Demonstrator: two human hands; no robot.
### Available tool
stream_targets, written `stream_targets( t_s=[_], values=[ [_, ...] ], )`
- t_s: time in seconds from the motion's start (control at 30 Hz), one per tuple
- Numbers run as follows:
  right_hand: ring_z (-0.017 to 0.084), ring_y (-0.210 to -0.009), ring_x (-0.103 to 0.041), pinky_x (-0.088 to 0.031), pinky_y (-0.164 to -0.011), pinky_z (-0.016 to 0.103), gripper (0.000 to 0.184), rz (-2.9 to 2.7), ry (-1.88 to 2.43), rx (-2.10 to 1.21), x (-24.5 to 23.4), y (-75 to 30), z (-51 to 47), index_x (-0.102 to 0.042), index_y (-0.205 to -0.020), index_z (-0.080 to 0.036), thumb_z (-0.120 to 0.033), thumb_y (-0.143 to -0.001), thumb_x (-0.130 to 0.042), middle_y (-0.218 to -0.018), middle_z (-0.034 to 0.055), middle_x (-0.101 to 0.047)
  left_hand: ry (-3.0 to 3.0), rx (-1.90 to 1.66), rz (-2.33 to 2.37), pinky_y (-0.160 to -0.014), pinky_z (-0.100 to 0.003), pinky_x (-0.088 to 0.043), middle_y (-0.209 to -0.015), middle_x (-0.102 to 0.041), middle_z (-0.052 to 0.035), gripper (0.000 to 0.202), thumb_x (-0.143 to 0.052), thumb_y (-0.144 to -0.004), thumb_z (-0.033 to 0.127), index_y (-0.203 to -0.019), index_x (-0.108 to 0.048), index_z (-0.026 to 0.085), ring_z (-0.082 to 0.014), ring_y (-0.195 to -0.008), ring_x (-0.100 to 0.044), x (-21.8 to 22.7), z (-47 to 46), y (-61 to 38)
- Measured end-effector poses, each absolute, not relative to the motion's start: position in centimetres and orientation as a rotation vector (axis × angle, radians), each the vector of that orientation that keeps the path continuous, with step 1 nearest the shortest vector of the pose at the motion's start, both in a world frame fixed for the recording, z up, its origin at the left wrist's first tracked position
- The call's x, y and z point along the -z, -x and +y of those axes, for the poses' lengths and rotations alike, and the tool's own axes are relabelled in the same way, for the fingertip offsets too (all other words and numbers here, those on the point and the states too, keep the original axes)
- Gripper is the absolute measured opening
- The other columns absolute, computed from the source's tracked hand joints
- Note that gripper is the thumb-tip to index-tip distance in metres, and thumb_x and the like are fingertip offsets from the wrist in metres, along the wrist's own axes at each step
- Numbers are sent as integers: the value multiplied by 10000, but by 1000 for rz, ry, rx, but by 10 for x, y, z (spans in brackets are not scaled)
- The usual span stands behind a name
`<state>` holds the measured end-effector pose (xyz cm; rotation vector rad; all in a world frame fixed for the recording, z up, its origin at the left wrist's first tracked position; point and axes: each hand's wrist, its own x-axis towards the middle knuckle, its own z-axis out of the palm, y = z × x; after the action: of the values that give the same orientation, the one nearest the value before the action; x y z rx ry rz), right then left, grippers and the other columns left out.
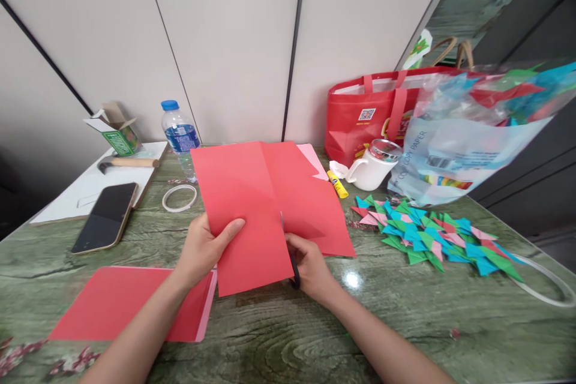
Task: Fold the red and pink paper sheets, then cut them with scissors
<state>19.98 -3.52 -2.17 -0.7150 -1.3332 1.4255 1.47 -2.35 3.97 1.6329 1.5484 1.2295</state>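
My left hand [204,247] pinches the lower left edge of a large red paper sheet [252,204], thumb on top, holding it raised and tilted over the green marbled table [288,324]. My right hand [310,267] is closed on black-handled scissors [292,264] at the sheet's bottom middle. The blades sit in a cut running up the sheet's fold line. The part of the sheet right of the cut hangs a little apart.
A stack of red and pink sheets [121,303] lies at the near left. A phone [107,216], tape ring [179,197], water bottle [180,138], glue stick [337,184], white mug [373,165], red bag [373,111], plastic paper bag [468,138] and folded coloured pieces [432,237] surround me.
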Motion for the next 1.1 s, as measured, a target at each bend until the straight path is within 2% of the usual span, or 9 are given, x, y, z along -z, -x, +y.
stream_targets(
  t_s=[0.63,0.87,1.1],
  values=[
    [189,-693,-648,-522,-631,277,237,-1309,799,-1371,22,-199,-37,-681,-820,-186,-282,-611,-739,-742,7,-706,-1634,-1217,1552,-613,-302,-541,-884,-710,-79,313,-601,-706,417,-857,-639,145,-232,-760,-658,-41,-25,-17],
    [177,-699,-642,-519,-638,273,267,-1318,819,-1362,21,-199,-36,-659,-882,-192,-223,-624,-723,-791,13,-706,-1633,-1185,1540,-611,-307,-543,-903,-706,-85,335,-602,-702,430,-879,-636,147,-240,-772,-658,-36,-27,-19],
    [169,-705,-639,-518,-634,256,255,-1327,899,-1295,16,-201,-37,-659,-854,-184,-266,-620,-718,-802,20,-709,-1598,-1184,1525,-601,-297,-540,-892,-704,-84,334,-609,-697,433,-864,-624,144,-231,-762,-655,-33,-27,-20]
  ],
)
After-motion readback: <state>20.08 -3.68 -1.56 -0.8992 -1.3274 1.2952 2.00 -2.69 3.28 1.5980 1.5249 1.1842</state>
